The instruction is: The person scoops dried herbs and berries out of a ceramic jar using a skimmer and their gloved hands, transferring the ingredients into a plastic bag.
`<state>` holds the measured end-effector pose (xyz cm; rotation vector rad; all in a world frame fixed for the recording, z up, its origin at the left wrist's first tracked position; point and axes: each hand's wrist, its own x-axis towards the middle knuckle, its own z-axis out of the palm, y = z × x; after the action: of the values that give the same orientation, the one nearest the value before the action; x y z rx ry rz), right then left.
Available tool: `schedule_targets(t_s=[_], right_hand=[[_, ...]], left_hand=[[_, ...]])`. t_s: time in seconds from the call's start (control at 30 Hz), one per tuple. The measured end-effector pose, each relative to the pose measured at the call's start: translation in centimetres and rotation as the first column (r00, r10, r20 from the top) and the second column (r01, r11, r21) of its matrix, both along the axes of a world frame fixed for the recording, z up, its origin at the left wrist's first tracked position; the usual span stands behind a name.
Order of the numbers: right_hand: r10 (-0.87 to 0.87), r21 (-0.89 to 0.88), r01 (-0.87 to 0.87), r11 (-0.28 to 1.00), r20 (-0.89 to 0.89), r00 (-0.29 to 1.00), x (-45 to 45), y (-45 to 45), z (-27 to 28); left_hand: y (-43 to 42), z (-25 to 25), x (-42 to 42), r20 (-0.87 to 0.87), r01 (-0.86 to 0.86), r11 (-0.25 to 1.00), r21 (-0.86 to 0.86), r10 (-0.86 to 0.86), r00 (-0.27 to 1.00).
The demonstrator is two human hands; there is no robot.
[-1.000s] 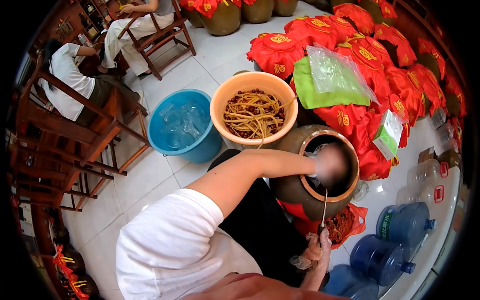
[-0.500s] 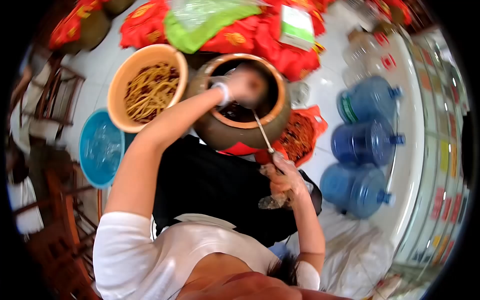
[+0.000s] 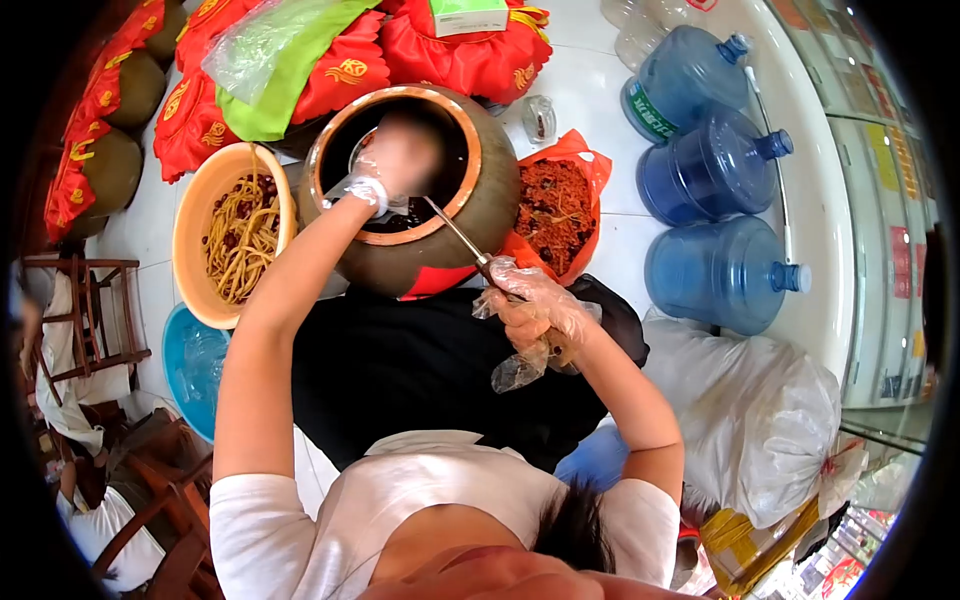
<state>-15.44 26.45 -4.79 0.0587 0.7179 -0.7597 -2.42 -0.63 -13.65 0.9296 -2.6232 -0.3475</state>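
A brown clay jar (image 3: 430, 240) with an orange-brown rim stands in front of me, dark inside. My left hand (image 3: 400, 155), in a clear plastic glove, is over and partly inside its mouth; the fingers are blurred, so what they hold cannot be made out. My right hand (image 3: 530, 305), also in a loose clear glove, is closed around the dark handle of a thin metal tool (image 3: 458, 230), whose shaft reaches over the rim into the jar. Right of the jar lies a red plastic bag (image 3: 598, 180) of reddish-brown shredded material.
To the left are an orange tub (image 3: 183, 225) of pale roots and dark red fruits and a blue basin (image 3: 190, 370) with clear plastic. Blue water bottles (image 3: 715, 275) stand at the right, red-covered jars (image 3: 470, 55) beyond. People sit at wooden chairs (image 3: 95, 310) on the left.
The view has swung right and down, so the jar and tub appear farther left and the bottles nearer. My left hand stays at the jar's mouth; my right hand still grips the tool.
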Motion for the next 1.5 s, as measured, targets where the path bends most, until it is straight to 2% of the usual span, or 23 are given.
schedule_targets(t_s=[0.07,0.1,0.17,0.23,0.37,0.53,0.63,0.67,0.73,0.8,0.87,0.93,1.0,1.03,1.13,1.17,1.2,1.27,1.33,1.37,1.4,1.43,1.5], right_hand=[[0.012,0.001,-0.012,1.0,-0.048,0.999,0.0,-0.2,1.1],[-0.004,-0.006,0.004,1.0,-0.069,0.998,0.0,-0.1,1.0],[-0.099,-0.039,0.095,0.995,-0.122,0.988,0.6,0.0,1.0],[-0.089,-0.009,0.089,0.996,-0.148,0.985,0.7,-0.1,2.3],[-0.108,0.008,0.112,0.994,-0.204,0.973,0.7,0.1,2.1],[-0.131,-0.008,0.133,0.991,-0.258,0.957,0.8,0.1,1.7],[-0.076,0.006,0.08,0.997,-0.24,0.968,0.6,0.2,1.8],[-0.082,-0.021,0.079,0.997,-0.3,0.95,0.8,0.1,1.3],[-0.1,-0.056,0.085,0.995,-0.358,0.928,0.7,0.1,1.3],[-0.054,-0.07,0.034,0.997,-0.299,0.953,0.4,0.1,1.8],[-0.059,-0.132,0.012,0.991,-0.355,0.933,0.6,0.3,0.4],[-0.07,-0.194,-0.013,0.981,-0.413,0.908,0.7,0.2,-0.3],[-0.044,-0.124,0.001,0.992,-0.35,0.936,0.7,0.0,-0.3],[-0.048,-0.129,0.003,0.992,-0.352,0.935,0.7,0.0,0.5],[-0.022,-0.079,-0.001,0.997,-0.292,0.956,0.8,0.2,2.6],[-0.015,-0.086,-0.018,0.996,-0.369,0.929,0.9,0.1,2.4],[-0.008,-0.092,-0.037,0.995,-0.443,0.897,1.0,0.0,2.2],[-0.022,-0.107,-0.026,0.994,-0.421,0.907,1.0,0.0,2.4],[-0.039,-0.121,-0.011,0.993,-0.399,0.916,1.1,0.1,2.5],[-0.037,-0.117,-0.01,0.993,-0.399,0.916,1.1,0.1,2.4],[-0.036,-0.111,-0.009,0.994,-0.399,0.916,1.1,0.1,2.4],[-0.036,-0.114,-0.011,0.993,-0.4,0.916,1.1,0.1,2.4],[-0.014,-0.093,-0.017,0.996,-0.329,0.944,0.9,0.1,2.5]], left_hand=[[0.9,2.3,-0.1,0.39,0.231,0.925,-0.3,-0.102,0.915],[0.9,2.0,-0.1,0.292,0.219,0.911,-0.35,-0.116,0.949],[0.6,1.7,-0.1,0.377,0.263,0.896,-0.357,-0.12,0.918],[1.0,3.4,-0.5,0.476,0.298,0.898,-0.322,-0.118,0.871],[0.1,2.5,-0.5,0.485,0.265,0.944,-0.196,-0.142,0.863],[1.7,6.1,-0.5,0.378,0.036,0.994,-0.101,0.005,0.926],[0.9,4.5,-0.5,0.331,-0.015,0.998,-0.069,0.037,0.943],[0.7,3.9,-0.5,0.33,-0.009,0.997,-0.073,0.032,0.943],[0.5,3.7,-0.7,0.27,-0.169,0.986,-0.007,0.164,0.949],[0.3,3.8,-0.6,0.306,-0.156,0.988,0.004,0.147,0.941],[0.1,3.6,-0.4,0.517,0.071,0.984,-0.161,0.023,0.856],[0.3,4.3,-0.5,0.481,0.022,0.996,-0.087,0.022,0.876],[1.2,5.3,-0.8,0.336,-0.121,0.992,0.024,0.106,0.936],[1.6,6.8,-0.7,0.467,0.021,0.999,-0.042,0.001,0.884],[2.2,8.1,-0.2,0.341,-0.023,1.0,0.018,0.016,0.94],[1.4,7.2,0.0,0.271,-0.182,0.951,0.251,0.111,0.956],[1.4,7.7,0.5,0.233,-0.128,0.955,0.267,0.065,0.97],[1.7,8.6,1.5,0.141,-0.036,0.97,0.239,0.002,0.99],[0.6,8.0,2.3,-0.077,0.058,0.858,0.511,-0.021,0.997],[-0.7,6.4,2.9,-0.138,0.051,0.8,0.598,0.041,0.99],[0.4,9.8,2.9,-0.056,-0.035,0.772,0.635,0.091,0.994],[-1.3,7.9,3.7,-0.087,0.107,0.912,0.396,-0.079,0.993],[-2.9,7.4,3.7,-0.08,-0.027,0.778,0.627,0.099,0.992]])
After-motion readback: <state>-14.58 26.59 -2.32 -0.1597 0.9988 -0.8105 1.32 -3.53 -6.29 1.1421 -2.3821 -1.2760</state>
